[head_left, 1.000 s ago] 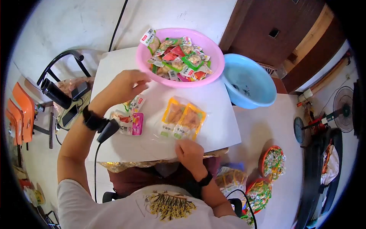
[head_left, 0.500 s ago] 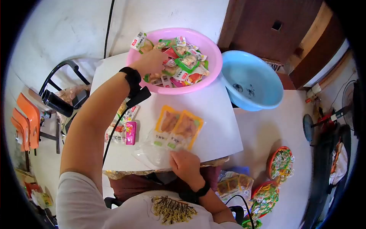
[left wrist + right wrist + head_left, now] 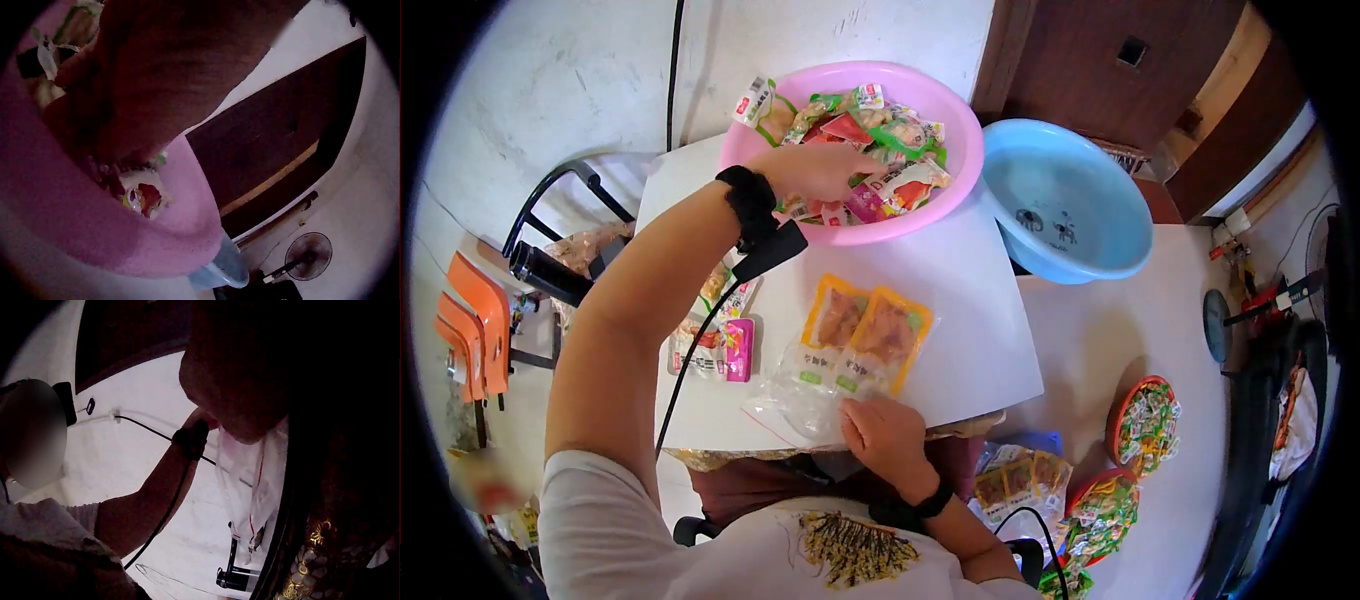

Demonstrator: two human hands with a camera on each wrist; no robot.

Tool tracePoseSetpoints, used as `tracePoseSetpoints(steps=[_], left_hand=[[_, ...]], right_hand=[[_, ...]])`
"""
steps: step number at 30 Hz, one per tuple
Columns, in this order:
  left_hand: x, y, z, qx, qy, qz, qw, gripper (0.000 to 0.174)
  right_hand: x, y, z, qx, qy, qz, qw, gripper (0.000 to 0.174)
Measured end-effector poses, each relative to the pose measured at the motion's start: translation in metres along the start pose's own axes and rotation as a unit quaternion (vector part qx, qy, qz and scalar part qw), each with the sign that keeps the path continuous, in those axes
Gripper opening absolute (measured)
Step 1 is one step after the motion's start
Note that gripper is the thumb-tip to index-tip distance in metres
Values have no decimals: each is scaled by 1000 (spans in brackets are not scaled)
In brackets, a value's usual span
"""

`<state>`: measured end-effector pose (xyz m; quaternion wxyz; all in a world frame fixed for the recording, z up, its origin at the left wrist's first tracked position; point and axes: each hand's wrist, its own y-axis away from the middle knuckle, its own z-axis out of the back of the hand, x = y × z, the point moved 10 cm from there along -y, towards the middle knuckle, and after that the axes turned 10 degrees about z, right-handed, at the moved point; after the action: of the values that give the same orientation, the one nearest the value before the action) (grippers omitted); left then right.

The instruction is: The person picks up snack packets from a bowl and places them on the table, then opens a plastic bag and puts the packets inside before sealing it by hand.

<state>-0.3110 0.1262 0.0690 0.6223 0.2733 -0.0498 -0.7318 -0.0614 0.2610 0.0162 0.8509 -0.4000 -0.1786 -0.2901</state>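
Observation:
My left hand (image 3: 825, 172) reaches into the pink basin (image 3: 953, 190), down among small snack packets (image 3: 905, 135) in green, white and red wrappers. Its fingertips are partly hidden there, and I cannot tell whether they grip a packet. At the table's near edge, my right hand (image 3: 885, 440) pinches the edge of a clear plastic bag (image 3: 800, 405) with curled fingers. Two yellow-edged food packets (image 3: 868, 335) lie side by side in that bag. Left of it, under my left forearm, are a pink-and-white packet (image 3: 738, 350) and other small packets.
A blue basin (image 3: 1090, 235) stands right of the table (image 3: 975, 330). On the floor at right are red baskets (image 3: 1112, 435) of packets and a bag of yellow-edged packets (image 3: 1020, 480). A black cable (image 3: 685, 375) hangs from my left wrist. A chair (image 3: 550, 200) stands at left.
My left hand has moved from above the table, beside the basin, up and right into the packets. My right hand stays at the clear bag, which has shifted slightly left in view.

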Motion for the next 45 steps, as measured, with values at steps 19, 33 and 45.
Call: tracePoseSetpoints(steps=[19,33,45], left_hand=[[2,-7,-5,-39,334,67,939,22],[183,247,-30,-272,605,109,740,21],[271,324,-122,-328,66,277,901,20]], right_hand=[[-3,3,-7,20,35,-13,999,6],[5,-6,-3,-28,49,6,998,9],[7,-9,-7,-27,53,-26,998,14]])
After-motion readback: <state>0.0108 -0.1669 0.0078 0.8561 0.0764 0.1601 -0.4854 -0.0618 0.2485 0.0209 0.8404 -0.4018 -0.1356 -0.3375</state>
